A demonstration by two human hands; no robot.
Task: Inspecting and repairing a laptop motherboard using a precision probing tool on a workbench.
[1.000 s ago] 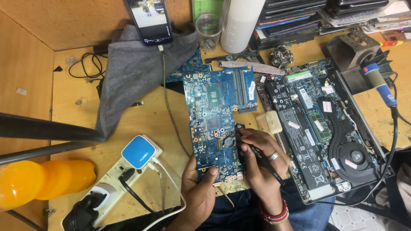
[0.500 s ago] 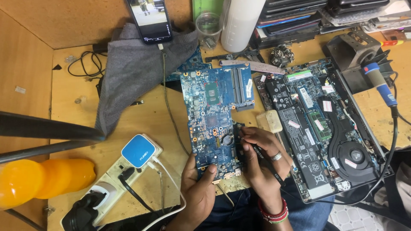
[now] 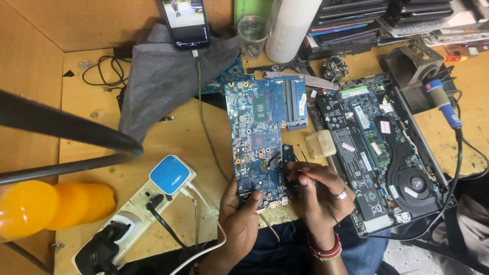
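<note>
Head view: my left hand grips the blue motherboard's near edge; my right hand pinches a thin tool between an open laptop and a power strip on the bench.

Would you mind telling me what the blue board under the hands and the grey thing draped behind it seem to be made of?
Blue circuit board: rigid laminate, probably fibreglass, with glossy blue coating, metallic pads and dark chips. Grey cloth: soft matte fabric, judging by its folds and drape.
</note>
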